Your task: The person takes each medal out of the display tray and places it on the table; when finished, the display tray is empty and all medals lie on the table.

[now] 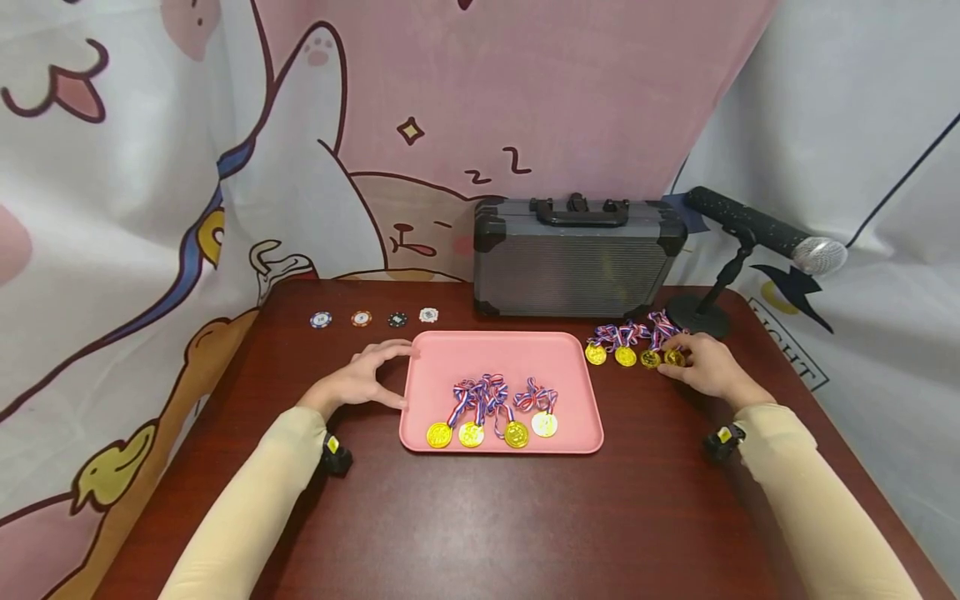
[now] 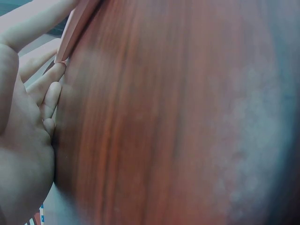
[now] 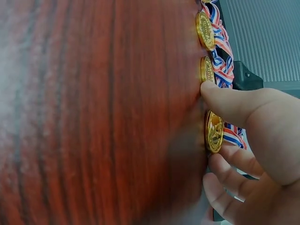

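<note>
A pink tray [image 1: 502, 346] holds several gold medals with red, white and blue ribbons, such as the round medal [image 1: 516, 434] near its front edge. My left hand [image 1: 358, 382] is at the tray's left side, fingers and thumb spread, tips at the rim. To the right of the tray lies a row of more ribboned medals [image 1: 626, 357]. My right hand [image 1: 708, 364] is at the right end of that row. In the right wrist view, the end medal [image 3: 214, 132] sits between my spread thumb [image 3: 229, 101] and fingers.
A grey hard case [image 1: 573, 267] stands behind the tray. A microphone [image 1: 757, 225] on a black stand is at the back right, close to my right hand. Several poker chips [image 1: 362, 318] lie in a row at the back left. Printed cloth surrounds the brown table [image 1: 495, 525].
</note>
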A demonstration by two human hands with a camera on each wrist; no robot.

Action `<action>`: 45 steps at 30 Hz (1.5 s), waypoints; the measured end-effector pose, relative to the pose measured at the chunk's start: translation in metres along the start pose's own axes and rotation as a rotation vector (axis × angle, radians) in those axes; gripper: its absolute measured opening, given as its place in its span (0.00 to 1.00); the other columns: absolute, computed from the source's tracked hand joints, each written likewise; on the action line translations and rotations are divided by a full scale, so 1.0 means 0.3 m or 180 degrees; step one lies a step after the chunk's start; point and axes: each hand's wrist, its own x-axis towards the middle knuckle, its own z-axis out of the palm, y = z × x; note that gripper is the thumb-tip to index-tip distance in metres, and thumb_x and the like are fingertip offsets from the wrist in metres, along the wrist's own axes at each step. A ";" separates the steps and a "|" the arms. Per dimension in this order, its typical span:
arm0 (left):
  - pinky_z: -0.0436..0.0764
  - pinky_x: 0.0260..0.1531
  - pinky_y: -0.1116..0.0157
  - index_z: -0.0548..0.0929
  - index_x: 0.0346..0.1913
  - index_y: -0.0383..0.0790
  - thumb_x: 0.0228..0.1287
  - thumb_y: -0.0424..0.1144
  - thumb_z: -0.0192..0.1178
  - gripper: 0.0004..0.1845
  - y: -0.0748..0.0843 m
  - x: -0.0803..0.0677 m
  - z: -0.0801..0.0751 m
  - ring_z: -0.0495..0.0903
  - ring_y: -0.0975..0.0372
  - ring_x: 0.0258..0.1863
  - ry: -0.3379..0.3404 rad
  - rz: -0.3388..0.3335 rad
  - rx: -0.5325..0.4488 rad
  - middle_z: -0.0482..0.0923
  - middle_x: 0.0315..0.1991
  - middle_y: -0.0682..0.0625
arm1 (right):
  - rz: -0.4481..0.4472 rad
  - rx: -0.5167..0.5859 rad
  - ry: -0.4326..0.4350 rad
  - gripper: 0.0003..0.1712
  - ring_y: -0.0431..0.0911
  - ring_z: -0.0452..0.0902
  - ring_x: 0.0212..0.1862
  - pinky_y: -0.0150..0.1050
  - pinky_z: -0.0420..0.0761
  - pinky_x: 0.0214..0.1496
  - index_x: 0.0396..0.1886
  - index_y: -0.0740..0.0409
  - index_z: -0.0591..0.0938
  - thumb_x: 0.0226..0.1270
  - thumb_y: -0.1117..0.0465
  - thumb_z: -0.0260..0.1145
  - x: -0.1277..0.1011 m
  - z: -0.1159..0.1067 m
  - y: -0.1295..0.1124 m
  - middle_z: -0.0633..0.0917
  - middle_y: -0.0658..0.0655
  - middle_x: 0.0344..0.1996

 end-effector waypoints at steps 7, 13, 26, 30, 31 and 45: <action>0.47 0.73 0.34 0.74 0.74 0.54 0.45 0.52 0.85 0.50 0.000 0.002 0.000 0.54 0.44 0.78 -0.0009 -0.0037 -0.0007 0.62 0.80 0.48 | 0.0072 0.0037 -0.0078 0.24 0.66 0.83 0.48 0.68 0.80 0.53 0.55 0.62 0.84 0.67 0.54 0.78 0.000 -0.018 -0.002 0.85 0.71 0.52; 0.47 0.72 0.34 0.74 0.75 0.54 0.45 0.53 0.85 0.51 -0.001 0.001 0.001 0.54 0.44 0.78 -0.0012 -0.0030 0.0007 0.62 0.80 0.48 | 0.0081 -0.0031 0.0116 0.27 0.66 0.79 0.50 0.67 0.79 0.51 0.58 0.64 0.83 0.64 0.55 0.79 -0.024 -0.043 -0.036 0.84 0.72 0.51; 0.47 0.72 0.33 0.74 0.75 0.54 0.45 0.53 0.85 0.50 -0.003 0.000 0.000 0.54 0.44 0.78 -0.0004 -0.0031 0.0016 0.62 0.80 0.47 | -0.0547 0.0990 -0.0067 0.22 0.47 0.86 0.42 0.42 0.84 0.43 0.58 0.61 0.83 0.68 0.60 0.77 -0.019 0.040 -0.347 0.90 0.57 0.44; 0.48 0.72 0.34 0.74 0.75 0.54 0.45 0.53 0.85 0.50 -0.001 0.000 0.000 0.54 0.45 0.78 -0.0011 -0.0024 0.0008 0.62 0.80 0.48 | -0.0943 0.1438 -0.0372 0.21 0.44 0.85 0.42 0.36 0.84 0.42 0.56 0.63 0.83 0.66 0.65 0.77 -0.034 0.088 -0.443 0.89 0.57 0.41; 0.47 0.72 0.34 0.74 0.75 0.54 0.45 0.53 0.85 0.50 -0.001 0.001 0.000 0.54 0.45 0.78 -0.0008 -0.0022 0.0007 0.62 0.80 0.48 | -0.1035 0.1521 -0.0482 0.21 0.44 0.85 0.42 0.36 0.84 0.42 0.56 0.63 0.82 0.66 0.66 0.77 -0.037 0.099 -0.464 0.89 0.57 0.41; 0.49 0.70 0.32 0.75 0.74 0.49 0.46 0.50 0.84 0.48 0.004 -0.006 0.004 0.56 0.42 0.75 0.0034 0.0102 -0.0060 0.63 0.79 0.45 | -0.1705 0.1038 -0.0709 0.21 0.43 0.79 0.34 0.40 0.83 0.36 0.57 0.56 0.86 0.65 0.64 0.77 -0.050 0.176 -0.613 0.87 0.51 0.39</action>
